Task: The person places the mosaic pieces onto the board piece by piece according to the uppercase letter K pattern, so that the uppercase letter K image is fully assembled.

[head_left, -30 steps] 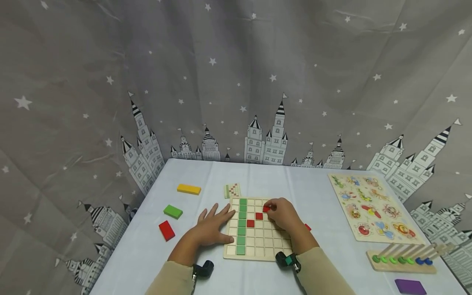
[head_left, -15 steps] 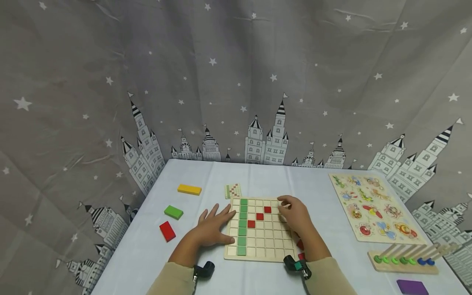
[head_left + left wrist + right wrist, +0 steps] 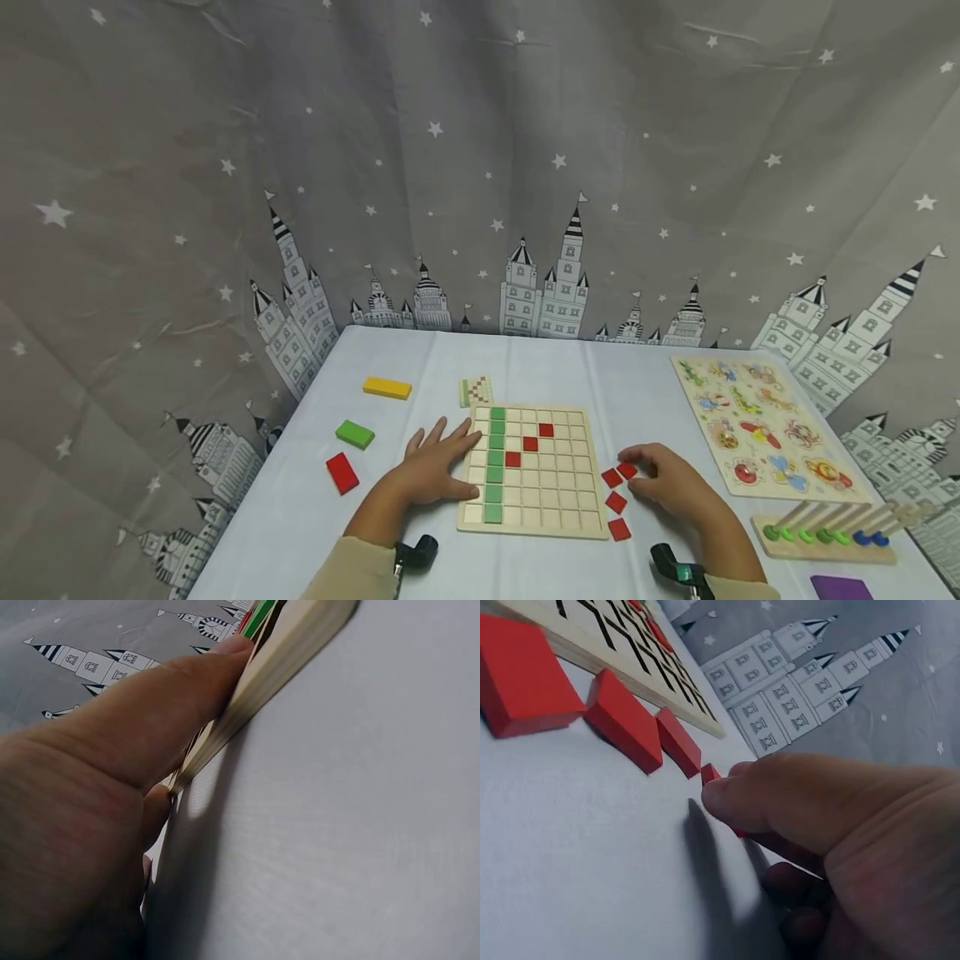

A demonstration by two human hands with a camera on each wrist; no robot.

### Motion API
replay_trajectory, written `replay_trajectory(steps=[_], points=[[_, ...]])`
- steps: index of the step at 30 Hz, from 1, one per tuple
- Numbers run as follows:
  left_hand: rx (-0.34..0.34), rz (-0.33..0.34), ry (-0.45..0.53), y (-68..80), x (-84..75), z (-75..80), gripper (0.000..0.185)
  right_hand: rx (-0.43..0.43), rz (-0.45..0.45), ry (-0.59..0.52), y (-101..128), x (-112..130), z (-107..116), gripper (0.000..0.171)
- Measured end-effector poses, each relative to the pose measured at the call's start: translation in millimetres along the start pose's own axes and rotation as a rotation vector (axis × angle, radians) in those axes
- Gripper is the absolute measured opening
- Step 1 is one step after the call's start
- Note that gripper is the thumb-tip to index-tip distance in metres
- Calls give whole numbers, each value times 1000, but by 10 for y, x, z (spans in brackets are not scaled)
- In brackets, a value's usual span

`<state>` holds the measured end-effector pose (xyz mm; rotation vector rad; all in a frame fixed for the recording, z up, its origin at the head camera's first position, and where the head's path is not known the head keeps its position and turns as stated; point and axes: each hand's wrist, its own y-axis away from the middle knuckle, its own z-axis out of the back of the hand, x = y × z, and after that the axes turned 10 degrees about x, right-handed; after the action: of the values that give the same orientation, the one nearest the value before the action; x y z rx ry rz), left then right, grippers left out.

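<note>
Pale tablecloth [image 3: 540, 358], right hand [image 3: 671, 483] pinching red tile [image 3: 627, 470], left hand [image 3: 431, 467] flat against grid board [image 3: 555, 500]

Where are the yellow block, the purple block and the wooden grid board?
Flat yellow rectangular wooden block [image 3: 386, 387]: head view, middle of its top face.
Flat purple block [image 3: 842, 587]: head view, its top face.
Square wooden grid board [image 3: 557, 497]: head view, a bare cell.

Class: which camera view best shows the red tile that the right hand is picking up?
The right wrist view: the red tile peeks out beneath the right hand. The head view shows it small; the left wrist view shows none of it.
</note>
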<state>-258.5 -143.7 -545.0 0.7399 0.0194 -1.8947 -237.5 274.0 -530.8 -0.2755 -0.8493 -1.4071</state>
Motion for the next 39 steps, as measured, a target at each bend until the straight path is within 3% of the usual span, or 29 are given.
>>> replay_trajectory(steps=[8, 13, 18, 23, 30, 33, 39], points=[[-4, -4, 18, 13, 11, -74, 98, -16, 2, 88, -43, -19, -24, 36], [5, -3, 21, 25, 24, -105, 99, -37, -14, 78, -40, -31, -59, 34], [-1, 8, 1, 13, 10, -48, 98, -126, -40, 15, -97, 76, -37, 40], [-1, 15, -13, 26, 4, 14, 98, -158, -25, -56, -336, 378, -72, 43], [-9, -4, 1, 27, 12, 31, 98, -89, 75, -59, -776, 779, -248, 40], [-2, -2, 0, 29, 10, 11, 98, -76, 118, -16, -879, 850, -291, 35], [4, -6, 7, 21, -5, 1, 98, -47, 120, 30, -983, 845, -311, 30]])
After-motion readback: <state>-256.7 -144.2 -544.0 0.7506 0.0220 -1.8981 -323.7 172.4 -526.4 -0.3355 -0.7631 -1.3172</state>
